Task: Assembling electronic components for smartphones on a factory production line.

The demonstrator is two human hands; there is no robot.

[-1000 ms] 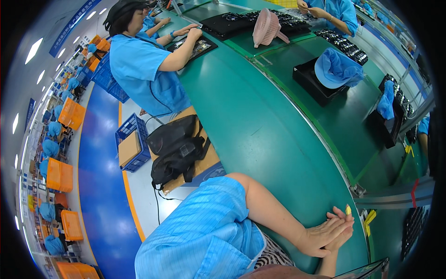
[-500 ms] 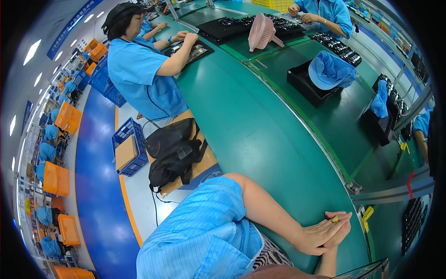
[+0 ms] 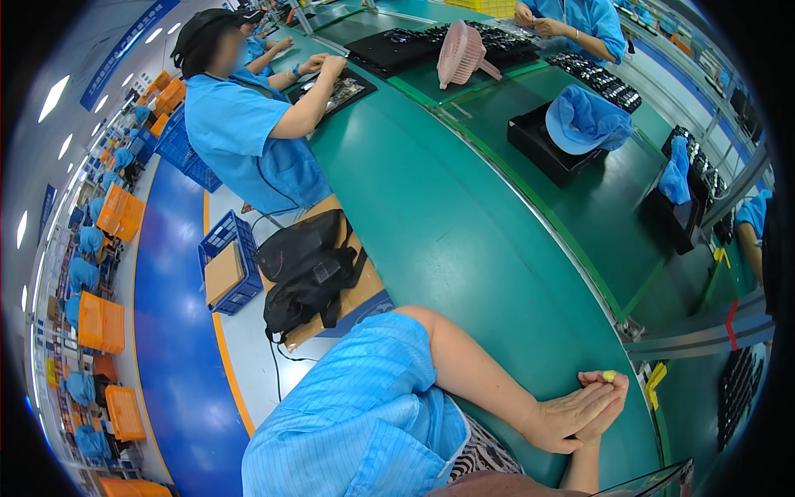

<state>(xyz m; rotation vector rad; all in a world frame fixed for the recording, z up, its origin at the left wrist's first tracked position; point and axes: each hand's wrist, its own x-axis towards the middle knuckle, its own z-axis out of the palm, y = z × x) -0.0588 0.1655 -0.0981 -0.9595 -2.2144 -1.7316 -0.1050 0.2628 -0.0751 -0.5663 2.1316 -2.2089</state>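
- Head view: the left hand [image 3: 556,421] lies across the right hand [image 3: 596,428], over the near right part of the green worktop [image 3: 464,224].
- Hand state: both hands are together and touching. The left fingers extend side by side over the right hand. The facing palms are hidden; whether anything is held between them cannot be told.
- Finger covering: a yellow finger cover [image 3: 609,376] sits on one fingertip at the far end of the joined hands. Which hand wears it cannot be told with certainty.
- Step in hand (judgement): hand-to-hand contact, either resting or rubbing; no component is visibly being handled.
- Next move (judgement): any reach for a part calls for separating the hands first and keeping the finger cover seated.
- Nearby items: yellow tape [image 3: 656,377] is just beside the hands on the right; a black tray of dark parts [image 3: 739,385] lies beyond it.
- Farther along: a blue cap [image 3: 588,120] rests on a black box [image 3: 546,145], well apart from the hands.
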